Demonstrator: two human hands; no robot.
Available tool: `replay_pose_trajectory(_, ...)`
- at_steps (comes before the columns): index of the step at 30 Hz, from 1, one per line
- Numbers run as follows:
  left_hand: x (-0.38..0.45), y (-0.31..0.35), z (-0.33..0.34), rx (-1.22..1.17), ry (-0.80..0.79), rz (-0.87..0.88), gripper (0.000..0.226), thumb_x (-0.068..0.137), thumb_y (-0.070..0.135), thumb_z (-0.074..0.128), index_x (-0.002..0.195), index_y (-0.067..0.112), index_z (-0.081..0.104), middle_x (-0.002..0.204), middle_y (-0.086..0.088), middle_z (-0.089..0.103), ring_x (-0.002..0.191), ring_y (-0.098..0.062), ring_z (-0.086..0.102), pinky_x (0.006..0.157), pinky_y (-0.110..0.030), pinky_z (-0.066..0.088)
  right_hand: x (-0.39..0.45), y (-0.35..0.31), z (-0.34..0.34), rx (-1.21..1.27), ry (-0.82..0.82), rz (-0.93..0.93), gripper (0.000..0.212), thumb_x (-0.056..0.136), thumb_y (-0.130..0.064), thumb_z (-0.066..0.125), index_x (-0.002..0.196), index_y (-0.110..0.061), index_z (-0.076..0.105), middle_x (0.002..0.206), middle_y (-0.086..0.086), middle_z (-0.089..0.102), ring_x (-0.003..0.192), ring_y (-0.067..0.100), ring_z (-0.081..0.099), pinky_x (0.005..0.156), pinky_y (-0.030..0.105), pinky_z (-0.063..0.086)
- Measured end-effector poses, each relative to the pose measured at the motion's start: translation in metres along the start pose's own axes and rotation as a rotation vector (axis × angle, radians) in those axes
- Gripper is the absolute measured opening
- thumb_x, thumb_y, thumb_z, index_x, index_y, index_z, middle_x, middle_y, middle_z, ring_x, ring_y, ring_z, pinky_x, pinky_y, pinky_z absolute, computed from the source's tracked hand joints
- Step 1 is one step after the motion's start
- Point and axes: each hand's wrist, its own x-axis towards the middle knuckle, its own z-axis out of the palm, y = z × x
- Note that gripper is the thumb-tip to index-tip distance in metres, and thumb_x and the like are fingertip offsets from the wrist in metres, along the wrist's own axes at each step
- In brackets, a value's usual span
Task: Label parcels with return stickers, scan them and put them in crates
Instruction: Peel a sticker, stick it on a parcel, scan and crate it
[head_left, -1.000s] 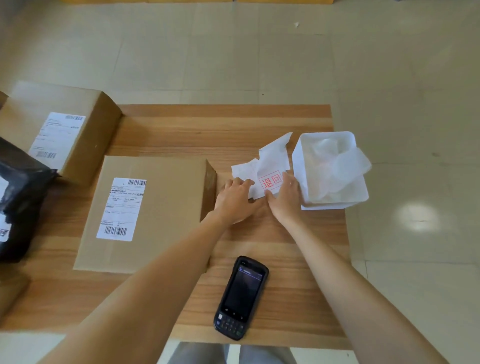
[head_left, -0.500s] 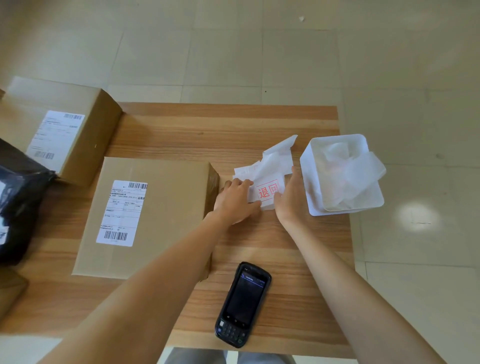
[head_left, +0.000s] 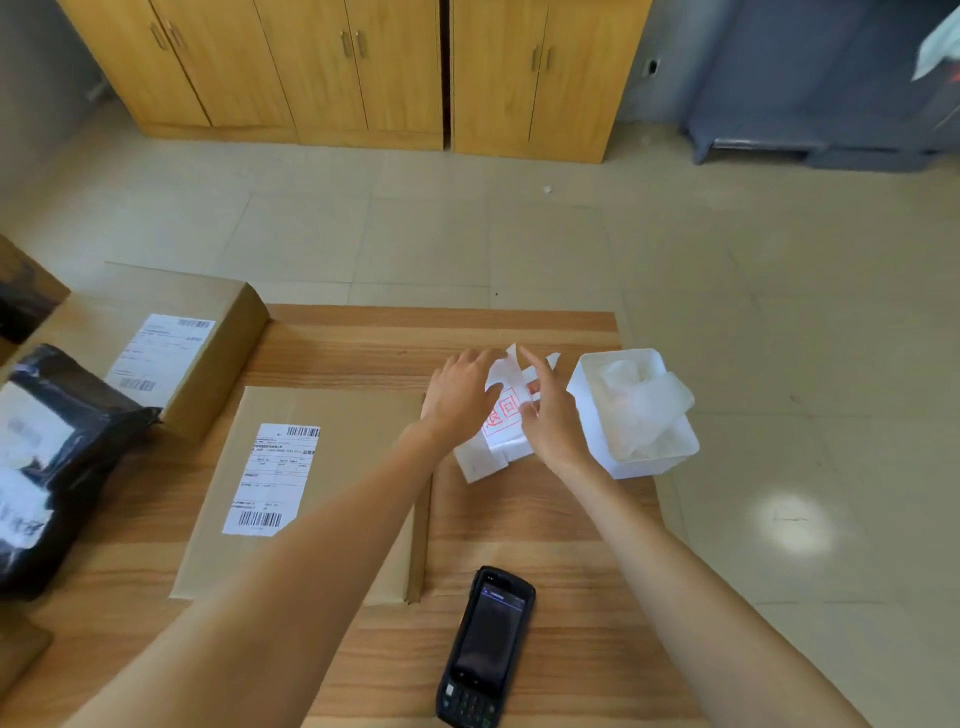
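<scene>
Right now both hands work over a white sheet of return stickers printed with a red boxed stamp, which lies on the wooden table top directly beneath the palms. The left hand rests on the sheet's near-left part with fingers spread fairly wide, apparently pinning it down. The right hand seems to pinch a thin white corner lifted between thumb and forefinger, just ahead of the left fingertips — though motion blur keeps me from being sure the pinch is closed.

Judging by the curl of that raised flap, the sticker is featherlight, floppy and tacky on one side; it would likely fold onto itself or tear if pulled fast. Taking it by one corner and peeling low and slowly, with the backing held flat, looks like the safest hold.

Just outside the right hand stands a white plastic bin stuffed with crumpled backing paper. Immediately left of the left wrist lies a flat brown cardboard parcel with a white barcode label, presumably the next to be stickered. Nearer the body, between the two forearms, sits a black handheld scanner, untouched. Further left are another cardboard box and a black plastic mailer bag.
</scene>
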Motion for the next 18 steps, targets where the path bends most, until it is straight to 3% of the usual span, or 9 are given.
replay_pose_trajectory(2,-0.005,0.004,-0.013,-0.010,0.038,0.027,0.040,0.096,0.021,0.053,0.135,0.022,0.048,0.130,-0.005,0.055,0.117,-0.027,0.051,0.095,-0.037,0.040,-0.004,-0.014,-0.006,-0.026,0.000,-0.042,0.067,0.088,0.013,0.038,0.143,-0.026,0.040,0.110,-0.015,0.044,0.095,0.007,0.045,0.071,0.011,0.033)
replay_pose_trajectory(7,-0.018,0.010,-0.039,-0.038,0.116,0.072,0.030,0.095,0.022,0.055,0.125,0.025,0.058,0.122,-0.003,0.057,0.107,-0.026,0.057,0.081,-0.034,0.043,-0.013,-0.040,-0.011,-0.035,0.009,-0.066,0.054,0.090,0.008,0.039,0.134,-0.022,0.049,0.088,-0.018,0.047,0.085,0.013,0.053,0.059,0.012,0.036)
replay_pose_trajectory(13,-0.030,0.008,-0.056,-0.039,0.121,0.086,0.030,0.095,0.023,0.057,0.125,0.022,0.057,0.124,0.000,0.056,0.109,-0.023,0.057,0.084,-0.038,0.049,-0.022,-0.062,-0.011,-0.009,0.058,-0.086,0.026,0.097,-0.011,0.051,0.121,-0.016,0.059,0.084,-0.014,0.055,0.075,0.002,0.055,0.058,0.006,0.040)
replay_pose_trajectory(18,-0.032,-0.001,-0.062,-0.047,0.086,0.085,0.025,0.091,0.026,0.061,0.116,0.021,0.058,0.117,0.005,0.065,0.105,-0.018,0.060,0.081,-0.036,0.050,-0.025,-0.074,-0.008,0.043,0.051,-0.044,0.019,0.096,-0.025,0.058,0.105,-0.009,0.064,0.087,-0.003,0.064,0.079,0.011,0.061,0.062,0.013,0.043)
